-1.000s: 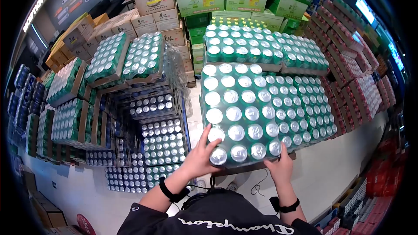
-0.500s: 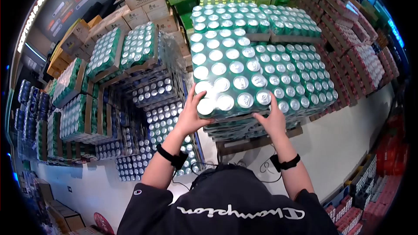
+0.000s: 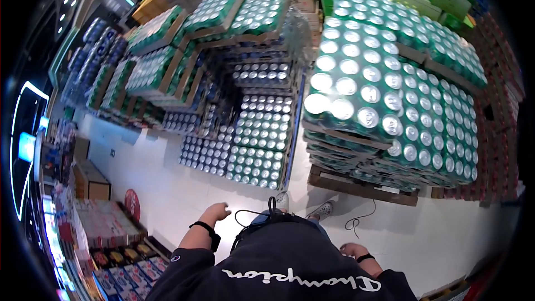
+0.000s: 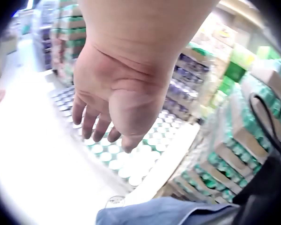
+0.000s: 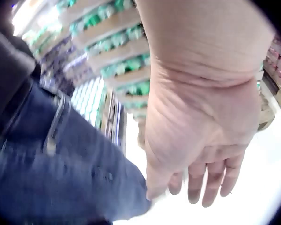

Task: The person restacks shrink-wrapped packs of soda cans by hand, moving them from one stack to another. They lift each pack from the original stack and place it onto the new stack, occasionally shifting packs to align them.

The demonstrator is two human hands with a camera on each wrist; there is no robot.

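Both hands are empty and hang low beside the body. The left hand (image 3: 216,212) is over the floor, left of the dark hoodie; in the left wrist view its fingers (image 4: 101,123) hang loosely. Near the right hip, the right hand (image 3: 354,249) also has relaxed fingers, seen in the right wrist view (image 5: 203,136). A shrink-wrapped pack of green cans (image 3: 359,67) lies at the near left of the tall stack, touched by neither hand. Beside it are more green can packs (image 3: 434,117).
The stack stands on a wooden pallet (image 3: 362,185). To its left are lower layers of cans (image 3: 259,128) and stacked trays (image 3: 150,72). A black cord (image 3: 354,223) lies on the floor (image 3: 150,161). Product displays (image 3: 106,217) stand at lower left.
Both hands have let go of the near pack of green cans and dropped to the sides. The head view has turned left, so the stacks appear farther right.
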